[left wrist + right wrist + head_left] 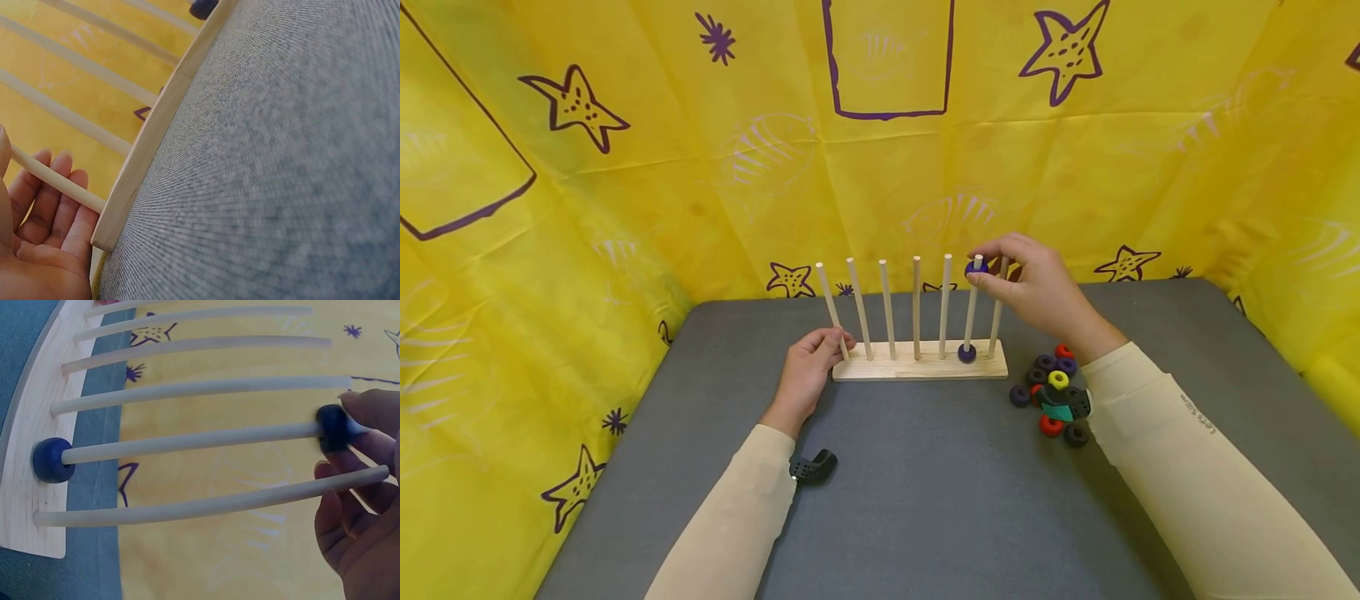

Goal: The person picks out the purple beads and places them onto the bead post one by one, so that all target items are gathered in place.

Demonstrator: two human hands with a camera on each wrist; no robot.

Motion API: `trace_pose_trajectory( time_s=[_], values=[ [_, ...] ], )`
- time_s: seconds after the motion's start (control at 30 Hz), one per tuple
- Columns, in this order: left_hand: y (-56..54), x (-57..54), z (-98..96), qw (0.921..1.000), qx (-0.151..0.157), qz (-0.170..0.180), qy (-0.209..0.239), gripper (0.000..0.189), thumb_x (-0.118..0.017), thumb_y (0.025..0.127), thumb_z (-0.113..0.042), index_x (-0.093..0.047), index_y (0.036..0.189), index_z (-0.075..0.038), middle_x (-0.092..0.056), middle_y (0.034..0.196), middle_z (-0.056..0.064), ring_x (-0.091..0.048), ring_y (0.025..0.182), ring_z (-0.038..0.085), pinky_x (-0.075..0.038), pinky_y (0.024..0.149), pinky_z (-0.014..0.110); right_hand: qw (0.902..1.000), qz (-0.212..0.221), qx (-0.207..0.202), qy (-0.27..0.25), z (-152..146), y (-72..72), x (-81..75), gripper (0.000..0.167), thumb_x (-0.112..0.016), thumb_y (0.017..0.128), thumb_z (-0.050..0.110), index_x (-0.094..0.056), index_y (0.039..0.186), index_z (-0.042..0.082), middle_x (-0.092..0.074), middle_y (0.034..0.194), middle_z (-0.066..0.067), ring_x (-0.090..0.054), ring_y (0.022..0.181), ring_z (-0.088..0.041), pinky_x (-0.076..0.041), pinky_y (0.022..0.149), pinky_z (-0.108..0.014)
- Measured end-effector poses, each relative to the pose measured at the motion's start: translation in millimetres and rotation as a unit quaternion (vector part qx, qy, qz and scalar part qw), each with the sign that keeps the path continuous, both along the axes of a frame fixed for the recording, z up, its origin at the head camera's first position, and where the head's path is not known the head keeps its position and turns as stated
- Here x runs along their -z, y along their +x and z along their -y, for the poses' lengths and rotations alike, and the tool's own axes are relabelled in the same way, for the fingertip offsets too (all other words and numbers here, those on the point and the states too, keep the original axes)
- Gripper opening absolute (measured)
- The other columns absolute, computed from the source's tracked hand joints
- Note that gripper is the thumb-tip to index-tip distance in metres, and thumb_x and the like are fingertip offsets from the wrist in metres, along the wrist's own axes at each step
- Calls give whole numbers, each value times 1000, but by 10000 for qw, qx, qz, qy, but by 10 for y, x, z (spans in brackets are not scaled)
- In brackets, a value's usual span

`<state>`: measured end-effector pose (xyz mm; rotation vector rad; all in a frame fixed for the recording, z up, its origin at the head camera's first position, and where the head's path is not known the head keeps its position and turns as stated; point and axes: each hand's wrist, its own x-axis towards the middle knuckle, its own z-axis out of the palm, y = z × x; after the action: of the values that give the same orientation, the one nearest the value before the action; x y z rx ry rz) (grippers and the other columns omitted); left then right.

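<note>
A wooden peg rack [917,371] with several upright pegs stands on the grey table. My left hand [811,367] is at its left end, holding the leftmost peg [59,181] low down between thumb and fingers; one finger touches the base. My right hand [1033,279] pinches a dark blue ring [334,428] round the top of the second peg from the right, whose tip pokes out above it. Another blue ring [52,460] sits at the foot of that same peg. The rightmost peg [206,503] passes by the right hand's lower fingers.
Right of the rack, partly under the right forearm, lies a loose pile of rings: red [1051,426], yellow [1058,380], dark blue [1019,396] and black [1077,435]. A yellow patterned cloth [880,183] hangs behind and beside the table [910,500].
</note>
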<state>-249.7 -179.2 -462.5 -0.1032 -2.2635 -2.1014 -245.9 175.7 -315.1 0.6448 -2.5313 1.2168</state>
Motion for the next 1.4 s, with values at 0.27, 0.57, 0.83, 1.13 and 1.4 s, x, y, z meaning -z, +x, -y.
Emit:
trace_pose_trajectory(
  time_s=[0.27, 0.57, 0.83, 1.13, 1.4],
  values=[
    [15, -23, 6, 10000, 3, 19, -16, 43, -64, 112, -38, -74, 121, 2, -75, 119, 18, -70, 119, 28, -55, 107, 39, 10000, 67, -49, 16, 2, 20, -18, 24, -78, 105, 19, -76, 125, 6, -66, 109, -8, -57, 97, -22, -50, 80, -34],
    [2, -18, 4, 10000, -12, -11, -57, 43, -65, 112, -39, -75, 120, 2, -75, 118, 18, -70, 118, 28, -55, 106, 38, 9998, 187, -34, -57, -23, 26, -25, 25, -76, 106, 19, -75, 127, 5, -66, 110, -8, -57, 98, -24, -52, 82, -32],
    [-7, -3, 13, 10000, 12, 6, -47, 44, -64, 112, -39, -74, 121, 3, -75, 119, 19, -70, 120, 29, -55, 107, 39, 9990, 292, -92, -339, -58, 29, -2, 25, -74, 108, 20, -76, 128, 6, -68, 113, -6, -60, 97, -24, -53, 83, -29],
    [-1, -3, 6, 9999, 20, -114, -28, 45, -62, 113, -38, -74, 119, 5, -75, 119, 20, -70, 119, 29, -55, 106, 38, 9904, 787, -391, -1063, -118, 83, -30, 41, -49, 119, 33, -70, 136, 2, -68, 125, -13, -59, 114, -32, -51, 92, -37],
    [7, -3, 4, 10000, 16, -69, -62, 46, -63, 113, -41, -74, 119, 3, -75, 117, 19, -70, 119, 28, -55, 107, 38, 9843, 856, -537, -1448, -191, 67, 3, 61, -32, 121, 45, -67, 139, -3, -67, 121, -15, -59, 116, -33, -52, 91, -35]
  ],
)
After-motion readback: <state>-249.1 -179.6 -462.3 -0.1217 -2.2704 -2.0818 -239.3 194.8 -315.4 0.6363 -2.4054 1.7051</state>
